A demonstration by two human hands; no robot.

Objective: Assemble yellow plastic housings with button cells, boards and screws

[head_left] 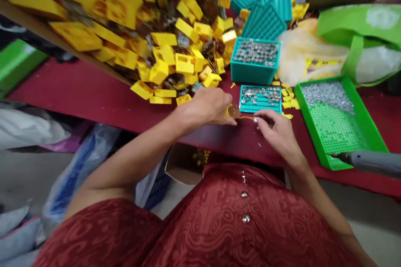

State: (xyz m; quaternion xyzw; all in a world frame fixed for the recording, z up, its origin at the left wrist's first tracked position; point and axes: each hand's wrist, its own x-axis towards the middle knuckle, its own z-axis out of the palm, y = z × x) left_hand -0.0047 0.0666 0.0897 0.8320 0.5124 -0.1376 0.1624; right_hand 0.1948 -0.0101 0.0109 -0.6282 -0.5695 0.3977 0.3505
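My left hand (211,106) is closed around a small yellow plastic casing (228,111), its fingers covering most of it. A brownish, see-through part (234,111) shows beside the casing. Thin orange wires (246,117) stretch from there to a small silver round piece (256,120), which my right hand (278,129) pinches between thumb and fingertips. Just beyond both hands lies a teal ridged tray (260,107) with rows of small silver discs. Behind it, a teal box (255,71) is topped with more discs.
A big heap of yellow casings (184,64) fills a carton at the left. To the right are a green tray (341,133) of small metal parts, a grey pen-shaped tool (376,162) and a green bag (360,29). Stacked teal trays (265,18) lie behind.
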